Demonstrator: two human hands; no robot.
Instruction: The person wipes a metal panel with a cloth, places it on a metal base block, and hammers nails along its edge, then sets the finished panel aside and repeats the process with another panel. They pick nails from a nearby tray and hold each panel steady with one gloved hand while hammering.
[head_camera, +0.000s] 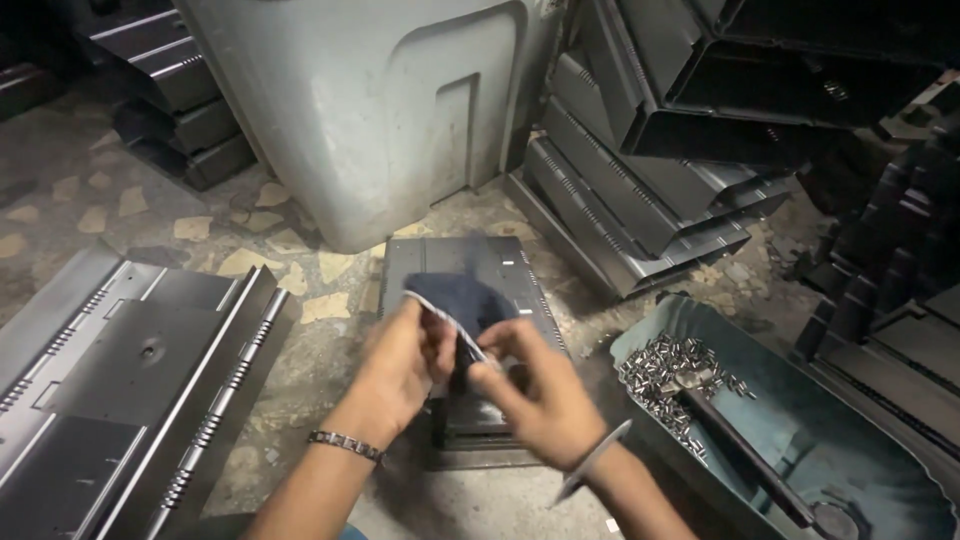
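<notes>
Dark cloth (462, 300) is pinched between left hand (405, 362) and right hand (540, 390), raised above a metal panel (460, 262).

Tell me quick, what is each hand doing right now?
Left hand: fingers closed, pinching the edge of the dark blue cloth.
Right hand: fingers closed on the same cloth.

Large pale grey plastic bin (370, 110) standing upright on the patchy stone floor (150, 225). Stacked dark sheet-metal channels (640, 215) leaning just right of it. Perforated metal panel (120, 375) lying flat, lower left. Teal tray (850, 470) lower right, holding small silvery pins (670, 370) and a hammer (745, 455).
</notes>
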